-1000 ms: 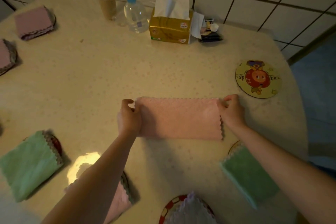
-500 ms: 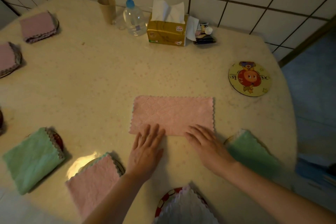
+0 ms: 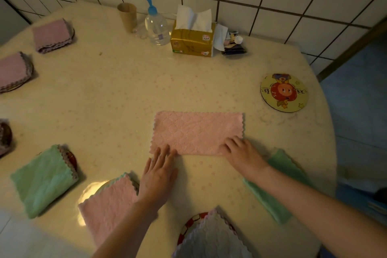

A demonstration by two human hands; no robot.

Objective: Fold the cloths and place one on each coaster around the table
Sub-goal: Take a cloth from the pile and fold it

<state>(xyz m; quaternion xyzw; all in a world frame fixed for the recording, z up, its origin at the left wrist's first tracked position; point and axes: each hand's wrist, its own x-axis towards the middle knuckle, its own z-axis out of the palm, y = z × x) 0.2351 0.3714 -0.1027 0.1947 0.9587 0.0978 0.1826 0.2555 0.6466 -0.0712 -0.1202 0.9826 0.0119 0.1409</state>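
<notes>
Centre of frame: a pink cloth (image 3: pixel 198 133), folded to a long rectangle, lies flat on the counter (image 3: pixel 117 98). The left hand (image 3: pixel 158 174) rests with straight, slightly spread fingers on the cloth's lower left corner; the right hand (image 3: pixel 240 153) lies on the lower right corner, fingers loosely bent over the edge. Whether that grip pinches the fabric or only presses it cannot be told.

Right of frame: one bare coaster (image 3: pixel 284 92) with a cartoon print, well apart from the cloth and apparently its destination. Around the lower and left edges of the frame, folded cloths already sit on coasters: a green cloth (image 3: pixel 43 179) at lower left, a second pink cloth (image 3: pixel 106 201) beside the left wrist, a white cloth (image 3: pixel 211 236) at bottom centre, a green one (image 3: pixel 278 186) partly under the right forearm, and two mauve cloths (image 3: pixel 51 34) at upper left.

Top of frame: a paper cup (image 3: pixel 127 16), a pump bottle (image 3: pixel 156 25) and a tissue box (image 3: pixel 192 41) stand against the tiled wall.

Judged step: the second fold, short edge to short edge. To do it well, one hand should anchor one end flat while the other lifts both layers of the opposite end together, lays scalloped edge on scalloped edge, then smooths along the crease so the square fits the coaster.
</notes>
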